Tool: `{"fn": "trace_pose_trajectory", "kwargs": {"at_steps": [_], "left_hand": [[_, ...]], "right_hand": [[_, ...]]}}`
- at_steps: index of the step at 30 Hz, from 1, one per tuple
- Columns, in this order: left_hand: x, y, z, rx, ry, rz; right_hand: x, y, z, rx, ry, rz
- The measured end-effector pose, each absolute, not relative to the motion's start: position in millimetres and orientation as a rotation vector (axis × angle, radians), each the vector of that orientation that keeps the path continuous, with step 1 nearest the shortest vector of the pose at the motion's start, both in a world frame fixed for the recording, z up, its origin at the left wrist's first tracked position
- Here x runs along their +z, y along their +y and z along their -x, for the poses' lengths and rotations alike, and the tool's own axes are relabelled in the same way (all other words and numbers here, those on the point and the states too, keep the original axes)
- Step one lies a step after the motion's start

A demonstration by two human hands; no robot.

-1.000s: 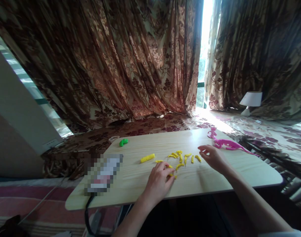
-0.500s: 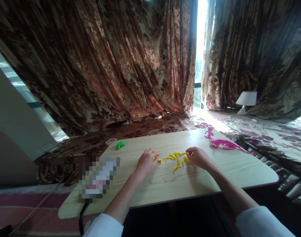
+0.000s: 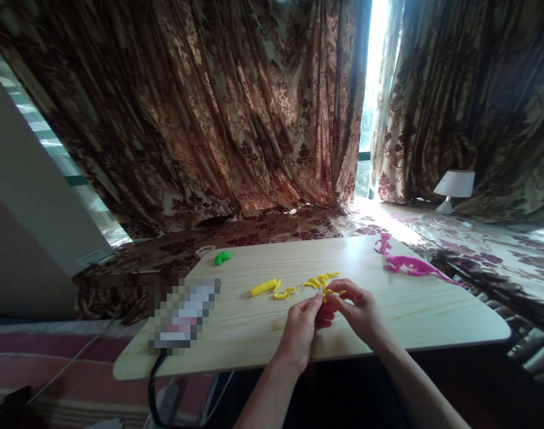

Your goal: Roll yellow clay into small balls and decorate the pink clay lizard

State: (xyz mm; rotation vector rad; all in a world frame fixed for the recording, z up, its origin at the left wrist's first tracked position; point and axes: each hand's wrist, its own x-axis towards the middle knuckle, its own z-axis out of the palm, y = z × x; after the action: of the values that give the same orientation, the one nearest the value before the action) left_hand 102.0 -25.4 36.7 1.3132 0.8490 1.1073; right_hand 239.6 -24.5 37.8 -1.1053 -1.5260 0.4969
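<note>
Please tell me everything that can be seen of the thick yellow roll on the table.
The thick yellow roll is a plain short cylinder that looks smooth, perhaps modelling clay. It lies on its side on the pale wood-grain table, slanting, with its right end farther from the person. A thin yellow strip lies beside that end; I cannot tell whether they touch. Neither the left hand nor the right hand touches it.

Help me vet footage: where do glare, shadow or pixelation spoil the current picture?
Head view: glare whitens the gap between brown floral fabric curtains, whose outer folds look dark; mosaic blocks mask part of the pale wooden table; curved yellow pieces lack detail.
</note>
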Motion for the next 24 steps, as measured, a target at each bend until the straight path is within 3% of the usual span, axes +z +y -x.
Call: {"fn": "trace_pose_trajectory", "kwargs": {"at_steps": [10,24], "left_hand": [[31,-32,-92,1.143,0.733,-0.933],[34,-29,-62,1.148,0.674,-0.687]], "right_hand": [[43,-43,-223,0.367,-1.703,1.034],[35,-10,-225,0.0,-2.049,1.664]]}}
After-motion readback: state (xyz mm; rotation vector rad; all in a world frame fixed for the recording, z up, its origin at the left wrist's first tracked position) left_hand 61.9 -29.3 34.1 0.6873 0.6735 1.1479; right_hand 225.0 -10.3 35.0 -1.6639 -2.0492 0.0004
